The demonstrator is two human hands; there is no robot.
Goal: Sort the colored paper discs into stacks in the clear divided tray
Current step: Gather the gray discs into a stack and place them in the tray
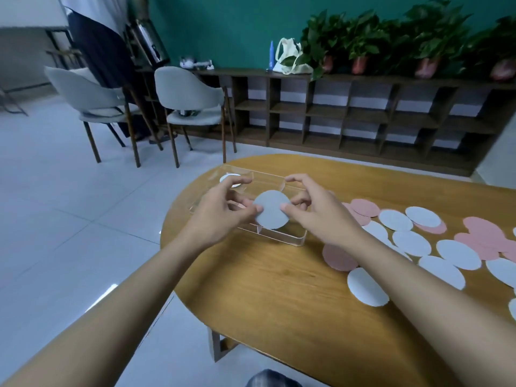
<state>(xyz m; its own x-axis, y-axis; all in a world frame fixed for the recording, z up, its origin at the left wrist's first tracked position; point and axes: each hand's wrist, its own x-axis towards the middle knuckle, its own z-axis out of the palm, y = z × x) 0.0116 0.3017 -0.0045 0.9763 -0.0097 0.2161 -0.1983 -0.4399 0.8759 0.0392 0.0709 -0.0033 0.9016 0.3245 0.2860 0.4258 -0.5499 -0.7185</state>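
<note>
Both my forearms reach forward from the lower corners and angle inward, so that my hands meet over the clear plastic divided tray [282, 236]. The tray sits at the left end of the oval wooden counter [265, 291]. My left hand [220, 212] is turned with its back toward me. Its thumb and lower fingers pinch the left edge of a pale grey-white round paper disc [272, 210], while its index finger curves up and free above. My right hand [321, 216] mirrors it, with the thumb pressed on the disc's right edge and curled fingers behind. Its index finger arches out over the tray's far wall. So neither hand is spread wide; each is closed narrowly on the same disc, which I hold between them with its face tilted toward me, just above the near right part of the tray. I cannot tell whether its lower edge touches the tray. In the far left compartment one more pale disc [230, 178] lies flat. On the counter to my right the loose discs are scattered and overlapping, the pale ones [395, 220] mixed with the pink ones [339, 257], and some lie under my right forearm.
</note>
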